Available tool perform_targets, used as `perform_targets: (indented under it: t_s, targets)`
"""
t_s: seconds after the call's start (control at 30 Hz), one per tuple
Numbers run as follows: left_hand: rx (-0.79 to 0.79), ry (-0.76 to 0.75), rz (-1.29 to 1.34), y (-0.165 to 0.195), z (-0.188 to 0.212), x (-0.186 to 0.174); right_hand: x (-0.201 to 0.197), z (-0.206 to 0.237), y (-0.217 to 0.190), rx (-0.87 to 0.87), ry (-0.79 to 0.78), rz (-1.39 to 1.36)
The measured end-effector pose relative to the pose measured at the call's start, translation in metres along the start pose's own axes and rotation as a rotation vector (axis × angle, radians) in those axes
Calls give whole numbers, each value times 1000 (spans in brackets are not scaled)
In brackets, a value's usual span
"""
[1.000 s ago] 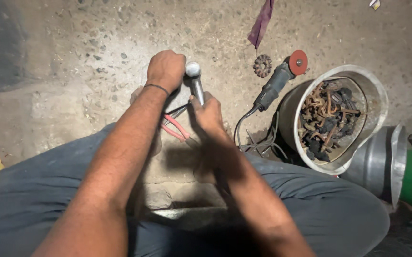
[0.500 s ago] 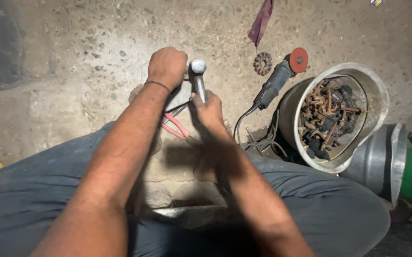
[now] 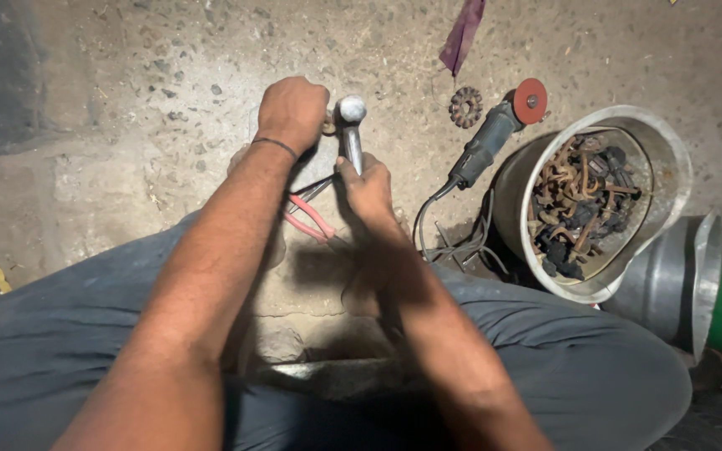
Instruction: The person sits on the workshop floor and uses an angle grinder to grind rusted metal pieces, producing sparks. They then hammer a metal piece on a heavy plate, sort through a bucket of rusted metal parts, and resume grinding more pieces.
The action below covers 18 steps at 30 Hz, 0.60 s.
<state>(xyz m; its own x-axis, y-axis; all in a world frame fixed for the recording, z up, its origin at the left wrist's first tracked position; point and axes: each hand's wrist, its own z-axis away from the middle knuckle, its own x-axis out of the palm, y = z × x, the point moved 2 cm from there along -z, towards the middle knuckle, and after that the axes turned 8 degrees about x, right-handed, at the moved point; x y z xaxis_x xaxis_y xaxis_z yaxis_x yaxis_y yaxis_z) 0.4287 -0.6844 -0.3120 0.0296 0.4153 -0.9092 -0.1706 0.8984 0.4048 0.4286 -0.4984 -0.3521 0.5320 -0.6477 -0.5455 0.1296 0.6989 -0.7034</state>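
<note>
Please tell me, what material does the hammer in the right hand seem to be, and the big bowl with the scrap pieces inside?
The hammer looks like bare steel: its rounded head and shaft shine silver-grey. The bowl seems thin sheet metal, perhaps aluminium or steel, with a dull grey, scuffed wall. The pieces inside look like rusty iron, brown and dark.

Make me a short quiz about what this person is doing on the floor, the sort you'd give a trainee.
1. True or false: the right hand grips the handle of the hammer.
2. Which tool lies on the floor beside the metal tub of rusty scrap?
A. a drill
B. an angle grinder
C. a saw
3. What colour are the handles of the pliers lying between the two forearms?

Key
1. True; the hammer's head is up by the left hand, which is closed in a fist.
2. B, the angle grinder, with a red disc at its head.
3. Red.
</note>
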Motion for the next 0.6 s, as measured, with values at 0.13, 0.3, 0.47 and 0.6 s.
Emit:
perform_targets:
  t_s: [0.13,0.3,0.47,0.6]
  targets:
    - [13,-4,-38,-2,-4,4,-9,-4,-16,-158,124,-20]
    - [3,-59,-57,0,-8,8,-4,-3,-19,-113,21,-289]
    - [-19,-31,-5,-2,0,1,0,0,1,-28,54,79]
    - [-15,-53,9,-4,0,1,-11,-5,2,-19,134,23]
